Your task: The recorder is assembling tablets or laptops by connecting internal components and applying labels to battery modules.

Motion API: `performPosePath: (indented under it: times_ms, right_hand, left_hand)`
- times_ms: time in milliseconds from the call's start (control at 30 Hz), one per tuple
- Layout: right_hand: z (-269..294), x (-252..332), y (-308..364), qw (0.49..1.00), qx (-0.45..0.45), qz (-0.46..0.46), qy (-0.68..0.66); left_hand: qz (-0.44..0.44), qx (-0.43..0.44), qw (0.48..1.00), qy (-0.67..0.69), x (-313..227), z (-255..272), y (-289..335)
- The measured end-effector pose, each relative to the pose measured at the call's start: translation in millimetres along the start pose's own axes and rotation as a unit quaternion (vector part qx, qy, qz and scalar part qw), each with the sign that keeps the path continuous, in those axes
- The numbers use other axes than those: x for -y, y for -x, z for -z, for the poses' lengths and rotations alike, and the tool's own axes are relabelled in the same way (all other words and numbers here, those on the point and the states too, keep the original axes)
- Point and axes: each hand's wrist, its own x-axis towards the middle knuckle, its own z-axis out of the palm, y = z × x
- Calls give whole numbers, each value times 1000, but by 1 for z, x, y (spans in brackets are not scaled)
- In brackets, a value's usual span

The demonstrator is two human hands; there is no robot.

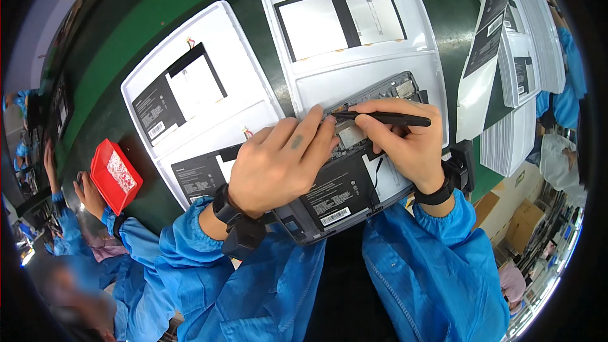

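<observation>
An opened tablet-like device (380, 180) lies tilted in front of me, its circuit board (349, 136) along the upper part and a black battery (335, 193) below. My left hand (278, 161) rests over the device's left side, fingers stretched out with the tips at the board. In my right hand (405, 145) is a black pen-shaped tool (396, 118), gripped between thumb and fingers. Its tip points left at the board, close to my left fingertips. What lies right under the fingertips is hidden. A thin black cable (378, 174) curves beside the battery.
White trays (269, 16) (218, 16) with flat batteries lie beyond the device. A red bin (100, 168) of small pieces stands left, near a co-worker's hand (88, 196). At the right are a strip of battery packs (476, 76) and stacked white trays (510, 142).
</observation>
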Motion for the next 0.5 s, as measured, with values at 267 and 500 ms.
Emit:
performPosePath:
  times_ms: [267, 500]
  right_hand:
    - [-2, -5, 1, 996, -2, 72, 45]
    - [-4, -4, 2, 997, -54, -6, -55]
  left_hand:
    - [-8, 15, 1000, -20, -4, 2, 1]
    - [115, -27, 993, 18, -12, 28, 9]
